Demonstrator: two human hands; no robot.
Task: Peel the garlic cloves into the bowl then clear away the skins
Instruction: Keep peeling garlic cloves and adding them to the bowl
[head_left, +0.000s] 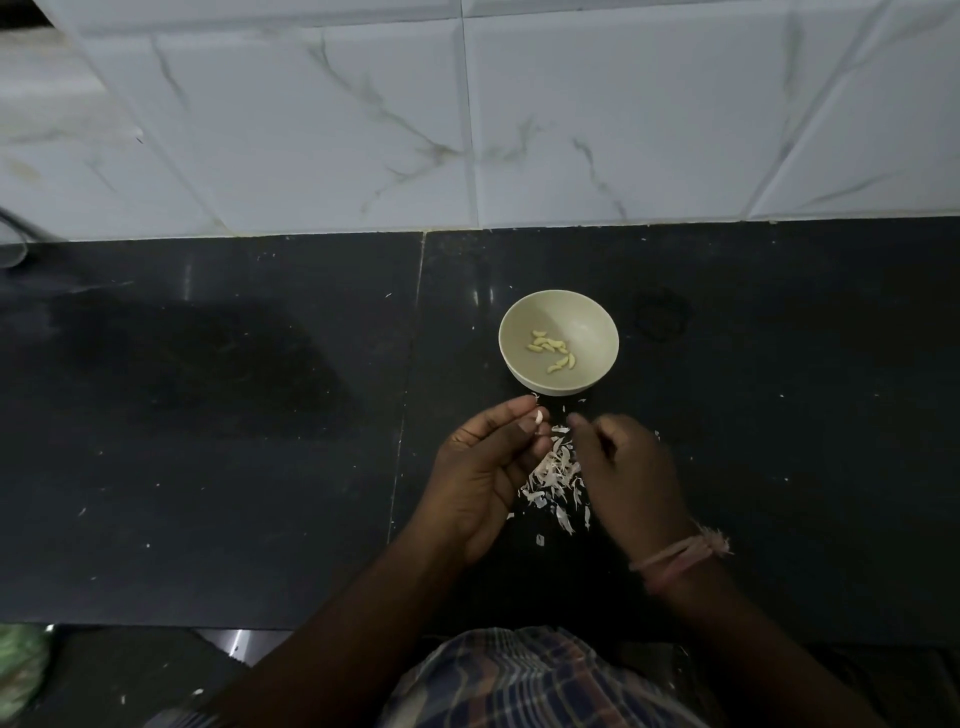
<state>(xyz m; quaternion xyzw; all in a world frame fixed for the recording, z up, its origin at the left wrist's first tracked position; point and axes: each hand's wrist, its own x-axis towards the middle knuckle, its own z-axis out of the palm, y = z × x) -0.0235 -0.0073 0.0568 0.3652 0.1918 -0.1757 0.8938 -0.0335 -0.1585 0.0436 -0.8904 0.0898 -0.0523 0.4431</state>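
White marble-veined wall tiles (597, 114) rise behind a dark, glossy table (234, 415) speckled with tiny pale flecks. Near the middle of the table stands a small pale bowl (589, 319), and in its bottom lie several peeled garlic cloves (551, 349), yellowish and curved, in two loose clusters.

Just in front of the bowl, both hands are held close together above the table. The left hand (480, 467) is turned palm-up with its fingers curled inward; its thumb and fingertips pinch a single small garlic clove (540, 415), whitish, at the top of the hand near the bowl's near edge. The right hand (626, 467) is seen from the back, its fingers bent and drawn in toward the left hand; its fingertips sit just beside the clove, apart from it by a narrow gap. Whether they pinch a scrap of skin cannot be made out. A pinkish thread band (675, 558) with a frayed knot circles the right wrist.

Between and beneath the two hands, a heap of papery white garlic skins (553, 475) lies on the table, with a few stray pieces scattered toward the near edge. At the bottom of the view shows a checked cloth (519, 680) worn by the person.
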